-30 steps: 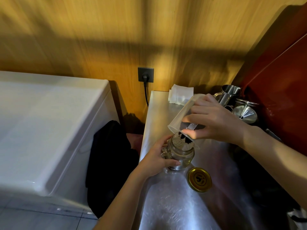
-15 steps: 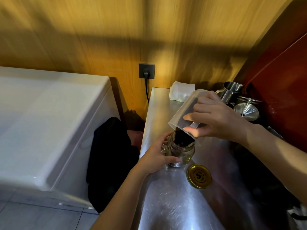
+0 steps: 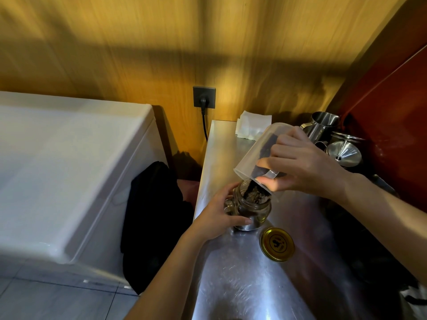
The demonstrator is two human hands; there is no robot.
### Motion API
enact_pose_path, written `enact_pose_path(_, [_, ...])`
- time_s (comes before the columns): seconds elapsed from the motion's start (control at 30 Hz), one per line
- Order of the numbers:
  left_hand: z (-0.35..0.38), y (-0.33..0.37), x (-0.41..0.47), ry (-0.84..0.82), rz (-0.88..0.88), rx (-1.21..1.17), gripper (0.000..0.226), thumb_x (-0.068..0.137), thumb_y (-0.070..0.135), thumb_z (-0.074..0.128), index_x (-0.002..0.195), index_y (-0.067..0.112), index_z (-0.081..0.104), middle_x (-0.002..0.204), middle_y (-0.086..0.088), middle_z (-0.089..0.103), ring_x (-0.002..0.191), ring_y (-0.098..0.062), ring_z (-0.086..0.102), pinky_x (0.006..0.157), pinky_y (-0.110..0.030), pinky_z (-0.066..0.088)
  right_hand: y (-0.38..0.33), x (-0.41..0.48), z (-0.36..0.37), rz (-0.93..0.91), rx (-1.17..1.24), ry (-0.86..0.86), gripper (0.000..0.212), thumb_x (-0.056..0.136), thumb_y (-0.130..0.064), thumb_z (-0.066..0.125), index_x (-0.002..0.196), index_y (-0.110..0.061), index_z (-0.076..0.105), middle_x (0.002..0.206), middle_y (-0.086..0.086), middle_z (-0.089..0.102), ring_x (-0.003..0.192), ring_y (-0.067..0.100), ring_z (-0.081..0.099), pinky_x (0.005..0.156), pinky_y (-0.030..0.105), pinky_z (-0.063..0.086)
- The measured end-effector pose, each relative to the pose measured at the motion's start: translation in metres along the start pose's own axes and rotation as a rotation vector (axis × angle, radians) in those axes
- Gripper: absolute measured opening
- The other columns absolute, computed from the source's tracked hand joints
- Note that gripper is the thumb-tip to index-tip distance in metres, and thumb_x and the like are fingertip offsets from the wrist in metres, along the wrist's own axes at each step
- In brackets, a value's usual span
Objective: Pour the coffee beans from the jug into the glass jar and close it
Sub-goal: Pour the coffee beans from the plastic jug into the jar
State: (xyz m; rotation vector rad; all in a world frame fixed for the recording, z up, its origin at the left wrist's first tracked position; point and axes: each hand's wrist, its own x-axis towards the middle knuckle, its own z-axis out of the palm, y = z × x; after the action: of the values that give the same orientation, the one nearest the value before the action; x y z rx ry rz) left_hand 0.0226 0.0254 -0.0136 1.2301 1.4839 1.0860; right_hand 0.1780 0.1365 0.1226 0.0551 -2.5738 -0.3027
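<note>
A clear plastic jug [image 3: 255, 150] is tipped steeply, mouth down, over the glass jar [image 3: 256, 207]. My right hand [image 3: 300, 166] grips the jug by its side and handle. Dark coffee beans [image 3: 253, 194] stream from the jug's lip into the jar, which is dark with beans inside. My left hand [image 3: 217, 215] wraps the jar's left side and holds it upright on the steel counter [image 3: 231, 273]. The gold lid [image 3: 276, 244] lies flat on the counter, just right of the jar and in front of it.
Steel pitchers [image 3: 322, 125] and a metal funnel [image 3: 344, 153] crowd the back right corner beside a red panel. White folded paper [image 3: 253, 125] leans at the counter's far end. A white chest appliance [image 3: 69, 169] and a dark cloth [image 3: 154, 215] stand left of the counter.
The jug has tilted steeper and beans have flowed out, filling the jar from nearly empty to well filled. Both hands keep their grips.
</note>
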Motion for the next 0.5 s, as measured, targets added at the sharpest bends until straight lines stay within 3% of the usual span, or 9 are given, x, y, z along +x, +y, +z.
enact_pose_path(0.17, [-0.0001,0.0011,-0.0009,-0.003,-0.002,-0.001,0.075,0.06,0.028,0.085,0.108,0.063,0.041,0.13,0.007,0.053,0.124,-0.016,0.048,0.108,-0.041,0.039,-0.0001,-0.001,0.0014,0.003,-0.009,0.024,0.026,0.086,-0.027,0.058,0.076,-0.004,0.067,0.062,0.008,0.057,0.069,0.018,0.04,0.072,0.036,0.034])
enact_pose_path(0.37, [-0.0006,0.0007,0.0004,-0.015,-0.003,-0.01,0.076,0.058,0.03,0.085,0.101,0.074,0.04,0.121,0.02,0.053,0.119,-0.011,0.05,0.098,-0.028,0.042,0.0003,-0.0008,0.0032,-0.008,-0.005,0.04,0.03,0.088,-0.028,0.057,0.073,-0.003,0.067,0.061,0.008,0.055,0.065,0.02,0.042,0.07,0.033,0.032])
enact_pose_path(0.5, [-0.0009,0.0001,0.0007,-0.003,0.011,0.004,0.078,0.057,0.032,0.085,0.102,0.076,0.039,0.122,0.02,0.054,0.12,-0.01,0.05,0.1,-0.031,0.041,0.001,-0.0007,0.0035,-0.016,0.004,0.041,0.031,0.089,-0.028,0.056,0.073,-0.003,0.067,0.061,0.008,0.056,0.066,0.02,0.04,0.07,0.034,0.032])
